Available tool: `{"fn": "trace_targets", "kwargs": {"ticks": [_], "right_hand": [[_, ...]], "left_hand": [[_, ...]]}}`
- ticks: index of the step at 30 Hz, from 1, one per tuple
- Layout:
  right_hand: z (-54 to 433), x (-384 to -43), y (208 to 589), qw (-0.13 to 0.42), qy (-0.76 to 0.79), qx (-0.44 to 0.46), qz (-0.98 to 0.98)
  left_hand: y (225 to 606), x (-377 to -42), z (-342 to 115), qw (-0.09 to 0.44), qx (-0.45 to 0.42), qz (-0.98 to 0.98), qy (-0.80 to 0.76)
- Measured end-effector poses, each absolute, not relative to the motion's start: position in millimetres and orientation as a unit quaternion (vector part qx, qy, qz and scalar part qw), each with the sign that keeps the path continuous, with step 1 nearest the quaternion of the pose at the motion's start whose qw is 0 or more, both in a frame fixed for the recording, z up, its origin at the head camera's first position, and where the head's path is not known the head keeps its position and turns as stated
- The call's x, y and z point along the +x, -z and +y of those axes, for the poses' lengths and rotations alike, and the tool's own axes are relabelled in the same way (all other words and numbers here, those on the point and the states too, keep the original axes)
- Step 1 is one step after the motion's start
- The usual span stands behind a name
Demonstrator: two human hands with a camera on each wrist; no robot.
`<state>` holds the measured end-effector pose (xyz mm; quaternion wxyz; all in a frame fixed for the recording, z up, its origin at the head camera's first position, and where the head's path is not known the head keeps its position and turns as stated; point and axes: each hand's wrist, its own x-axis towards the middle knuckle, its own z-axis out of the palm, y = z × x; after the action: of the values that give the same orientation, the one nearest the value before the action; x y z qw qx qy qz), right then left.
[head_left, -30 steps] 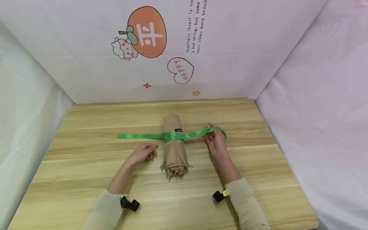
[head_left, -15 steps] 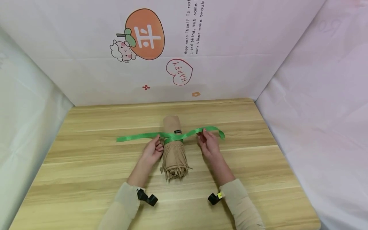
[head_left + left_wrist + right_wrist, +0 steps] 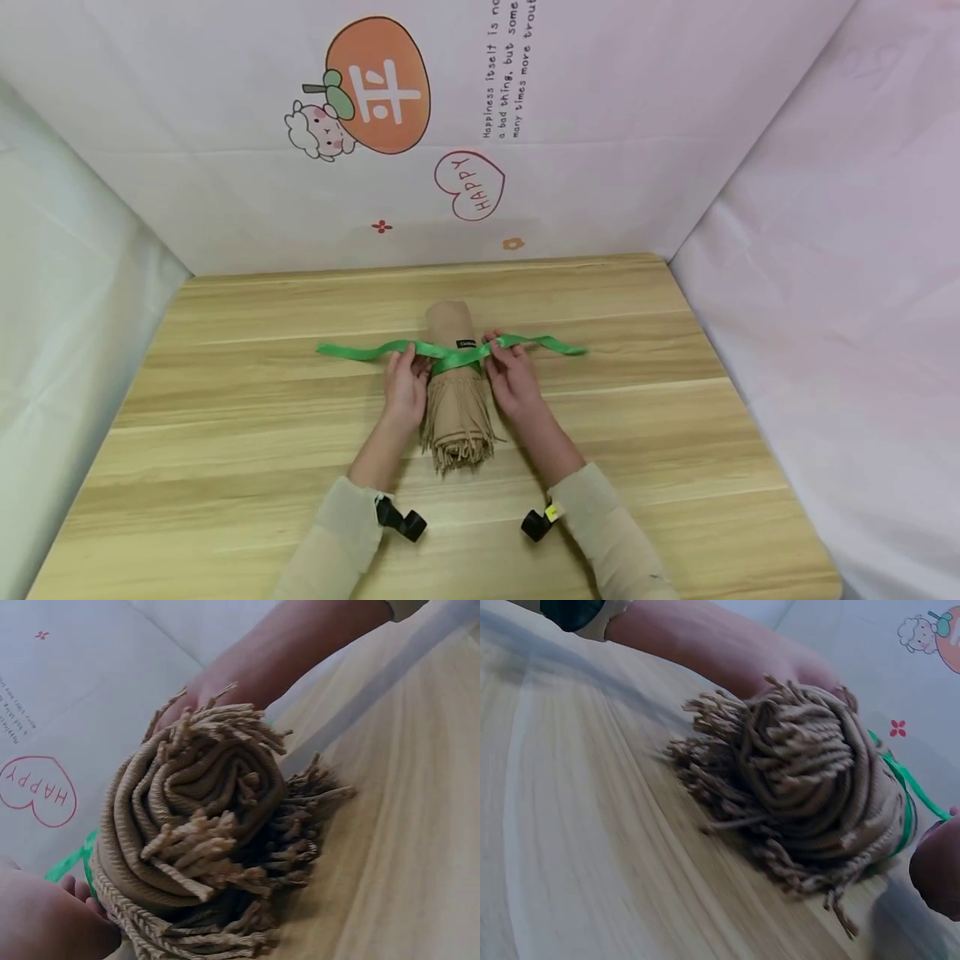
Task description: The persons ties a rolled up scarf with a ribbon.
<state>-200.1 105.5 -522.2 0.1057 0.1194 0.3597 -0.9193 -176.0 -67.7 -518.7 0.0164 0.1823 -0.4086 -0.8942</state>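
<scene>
A rolled tan scarf (image 3: 456, 400) with a fringed near end lies on the wooden table, and a green ribbon (image 3: 459, 358) crosses its middle. Close to its left side, my left hand (image 3: 405, 392) pinches the ribbon's left part; the loose tail runs out to the left. My right hand (image 3: 516, 382) pinches the ribbon on the other side, near the black label, and that tail trails right. In the left wrist view the scarf's fringe (image 3: 202, 847) hides part of the far hand. The right wrist view shows the ribbon (image 3: 915, 784) stretching from the scarf to my right hand (image 3: 937, 862).
The wooden table (image 3: 225, 450) has a white printed backdrop (image 3: 600, 167) standing along its far edge. White cloth walls (image 3: 825, 292) rise on both sides. A small black camera (image 3: 402, 518) sits on each wrist.
My left hand has come up and right from beside the scarf and taken hold of the ribbon. The right hand has slid left along the ribbon, close to the scarf.
</scene>
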Motion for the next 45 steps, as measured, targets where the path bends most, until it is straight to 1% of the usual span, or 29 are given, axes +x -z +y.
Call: {"fn": "trace_targets", "kwargs": {"ticks": [5,9,17,23,28,31,38,45], "right_hand": [[95.2,-197.0,523.1,0.110,0.909,0.138,0.378],[88.7,-194.8,523.0,0.095,0.904,0.131,0.396],[73.8,-190.2,522.5,0.069,0.857,0.084,0.503],[77.8,-193.0,522.4,0.050,0.882,0.091,0.459],[85.0,-192.7,522.2,0.063,0.888,0.112,0.442],[86.4,-190.7,523.4,0.077,0.890,0.124,0.431],[83.6,-192.0,527.1,0.088,0.905,0.151,0.388],[80.6,-196.2,527.2,0.089,0.924,0.153,0.339]], "left_hand": [[517.3,-172.6,-59.2,0.032,0.139,-0.441,0.886],[517.6,-173.9,-54.8,0.045,0.127,-0.447,0.884],[522.3,-179.5,-50.0,0.046,0.147,-0.518,0.841],[520.2,-182.2,-48.3,0.078,0.140,-0.524,0.837],[517.9,-177.6,-49.0,0.098,0.155,-0.474,0.861],[517.7,-174.0,-51.1,0.094,0.176,-0.452,0.870],[520.2,-172.1,-59.5,0.052,0.203,-0.429,0.879],[519.0,-172.9,-62.2,0.054,0.204,-0.396,0.894]]}}
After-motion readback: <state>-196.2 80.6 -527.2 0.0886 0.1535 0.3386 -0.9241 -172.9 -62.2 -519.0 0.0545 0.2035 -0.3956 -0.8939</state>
